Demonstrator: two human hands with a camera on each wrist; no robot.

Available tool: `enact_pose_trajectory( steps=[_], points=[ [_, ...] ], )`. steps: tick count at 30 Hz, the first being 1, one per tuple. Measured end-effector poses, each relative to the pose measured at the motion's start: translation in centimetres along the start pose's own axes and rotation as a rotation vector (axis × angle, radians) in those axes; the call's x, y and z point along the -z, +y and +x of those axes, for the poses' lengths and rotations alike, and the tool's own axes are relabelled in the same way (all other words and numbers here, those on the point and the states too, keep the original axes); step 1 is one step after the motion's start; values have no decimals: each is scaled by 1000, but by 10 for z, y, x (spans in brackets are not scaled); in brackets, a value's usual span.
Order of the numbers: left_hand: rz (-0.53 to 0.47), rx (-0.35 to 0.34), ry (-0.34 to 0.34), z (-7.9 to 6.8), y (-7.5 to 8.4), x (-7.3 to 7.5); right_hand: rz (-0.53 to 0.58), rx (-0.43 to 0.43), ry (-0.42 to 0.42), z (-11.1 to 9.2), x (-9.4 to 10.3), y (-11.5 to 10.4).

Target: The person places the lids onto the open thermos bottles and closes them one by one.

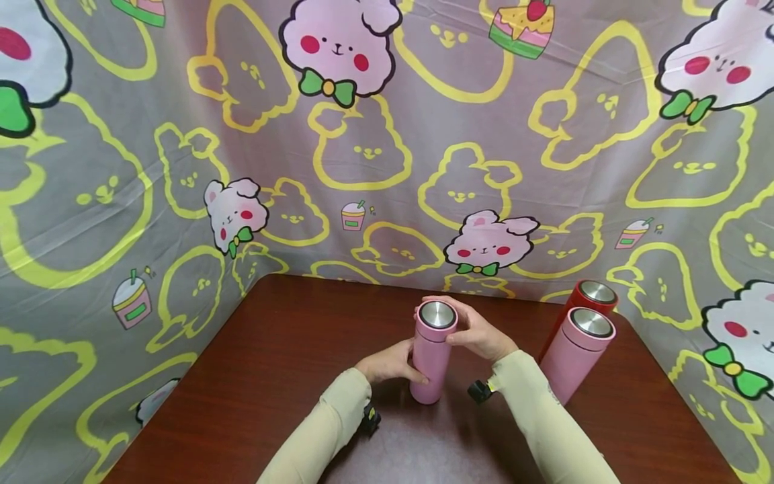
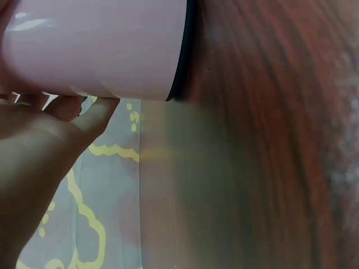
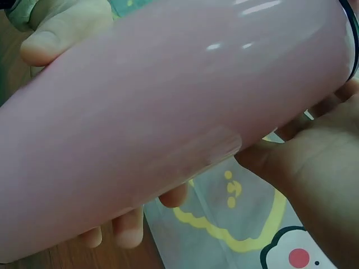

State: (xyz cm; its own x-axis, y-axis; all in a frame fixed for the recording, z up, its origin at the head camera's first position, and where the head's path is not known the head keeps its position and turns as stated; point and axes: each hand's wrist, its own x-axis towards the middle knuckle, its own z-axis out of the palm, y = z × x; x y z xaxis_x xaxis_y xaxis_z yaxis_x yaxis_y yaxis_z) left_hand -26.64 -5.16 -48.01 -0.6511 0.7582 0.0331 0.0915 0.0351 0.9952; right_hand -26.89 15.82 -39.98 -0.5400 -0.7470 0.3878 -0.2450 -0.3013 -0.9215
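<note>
A pink thermos bottle [image 1: 431, 359] with a silver-topped cap [image 1: 438, 314] stands nearly upright between both hands in the head view. My left hand [image 1: 390, 363] grips its lower body, thumb across the near side. Higher up, my right hand [image 1: 480, 333] holds the bottle around the cap end. The left wrist view shows the pink bottle wall [image 2: 101, 50] ending in a dark base ring close to the wood; whether it touches is hard to tell. In the right wrist view the bottle's side [image 3: 140, 123] fills the middle, with left fingertips [image 3: 129, 227] showing past its lower edge.
To the right, a second pink thermos [image 1: 577, 356] stands in front of a red thermos [image 1: 565, 316], close beside the right forearm. All are on a dark brown wooden table [image 1: 242, 376]. A patterned cloth [image 1: 387, 148] rises behind the table and along its sides.
</note>
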Motion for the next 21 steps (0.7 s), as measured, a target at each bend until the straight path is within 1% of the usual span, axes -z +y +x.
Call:
enact_pose_trajectory(
  steps=[6, 14, 21],
  points=[
    [9, 3, 6, 1, -2, 0, -37, -9, 37, -1, 3, 2],
    [31, -32, 34, 0, -1, -2, -118, -3, 108, -4, 4, 6],
    [110, -59, 66, -2, -3, -5, -162, -2, 156, -7, -1, 5]
  ],
)
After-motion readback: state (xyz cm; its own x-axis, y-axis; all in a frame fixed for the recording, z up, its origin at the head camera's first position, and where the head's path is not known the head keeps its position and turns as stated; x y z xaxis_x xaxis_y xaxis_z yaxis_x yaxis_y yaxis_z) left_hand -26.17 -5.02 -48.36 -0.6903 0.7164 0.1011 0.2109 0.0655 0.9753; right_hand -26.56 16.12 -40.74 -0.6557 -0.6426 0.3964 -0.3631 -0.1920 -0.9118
